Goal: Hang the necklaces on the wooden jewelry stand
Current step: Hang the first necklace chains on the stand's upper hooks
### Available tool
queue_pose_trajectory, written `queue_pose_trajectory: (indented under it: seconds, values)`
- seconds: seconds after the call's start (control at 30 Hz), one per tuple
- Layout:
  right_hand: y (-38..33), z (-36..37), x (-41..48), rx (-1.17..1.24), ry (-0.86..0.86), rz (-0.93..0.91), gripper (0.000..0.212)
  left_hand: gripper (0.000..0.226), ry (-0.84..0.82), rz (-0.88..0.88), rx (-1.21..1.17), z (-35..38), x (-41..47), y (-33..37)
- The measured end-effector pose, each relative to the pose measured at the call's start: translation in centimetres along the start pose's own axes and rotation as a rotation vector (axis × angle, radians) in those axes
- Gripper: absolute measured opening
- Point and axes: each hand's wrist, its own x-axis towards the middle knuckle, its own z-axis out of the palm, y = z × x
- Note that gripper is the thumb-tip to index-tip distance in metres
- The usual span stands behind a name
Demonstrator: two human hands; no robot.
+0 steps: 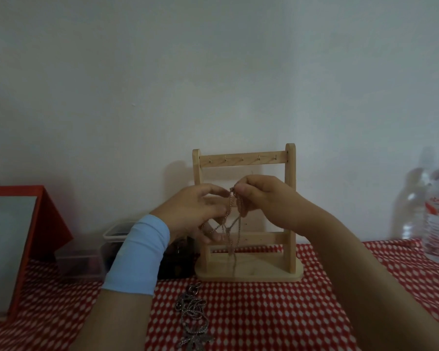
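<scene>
The right hand [261, 198] pinches the top of a thin necklace [230, 214] between thumb and curled fingers, knuckles up, with the forearm coming in from the lower right. Just to its left, the left hand [198, 211] faces it with fingers loosely curled and the chain's slack loops caught over the lower fingers — the rest dangles below both hands. The loops look tangled, so I would spread one clear loop open before lifting. Right behind the hands is the stand [290, 198]; its hooks [242, 158] sit above the knuckles, all bare. Below the left wrist, a second necklace [193, 312] lies on the table [276, 312].
</scene>
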Motion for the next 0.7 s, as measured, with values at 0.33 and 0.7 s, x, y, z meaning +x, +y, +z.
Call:
queue_pose_trajectory:
  seconds: [0.33, 0.7]
  values:
    - [-0.2, 0.5, -0.3, -0.002, -0.059, 0.029, 0.042, 0.017, 0.078, 0.178, 0.199, -0.2, -0.2, 1.1]
    - [-0.3, 0.2, -0.1, -0.106, -0.006, 0.002, 0.043, 0.007, 0.167, 0.239, 0.075, 0.1, 0.9, -0.1]
